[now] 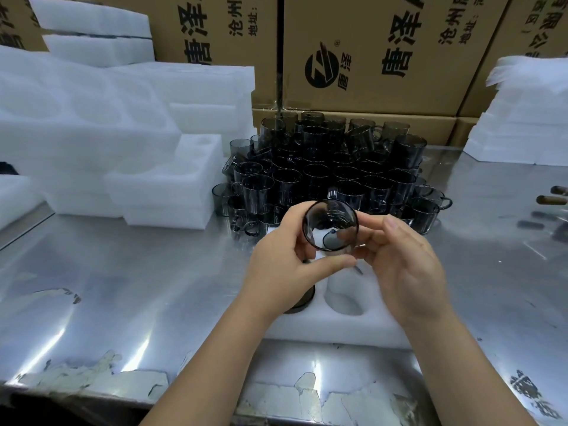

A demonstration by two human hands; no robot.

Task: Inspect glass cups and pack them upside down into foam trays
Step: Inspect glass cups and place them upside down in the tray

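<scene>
Fingers [295,212] of the left hand [276,265] curl round one side of a smoky glass cup [330,226] and fingers [372,223] of the right hand [405,272] close on the other. Both sets are clamped on the glass, which is held tipped on its side just above the foam tray [338,325], one round end turned towards the worker's eyes. In the tray, an empty pocket [344,299] lies below the cup, and beside it a dark cup [299,304] appears to be seated already, half hidden under the left wrist. Beyond the tray stands a pile of cups [322,167] waiting their turn, with foam stacks [138,124] to the tray's far left and cardboard boxes [368,56] behind. All of it rests on a steel table [123,287]. The check looks to be under way. It is best done by turning the glass slowly in the fingertips so that light crosses the rim, wall and handle. The worker should then flip it mouth-down and lower it straight into the free pocket without knocking its neighbour.
</scene>
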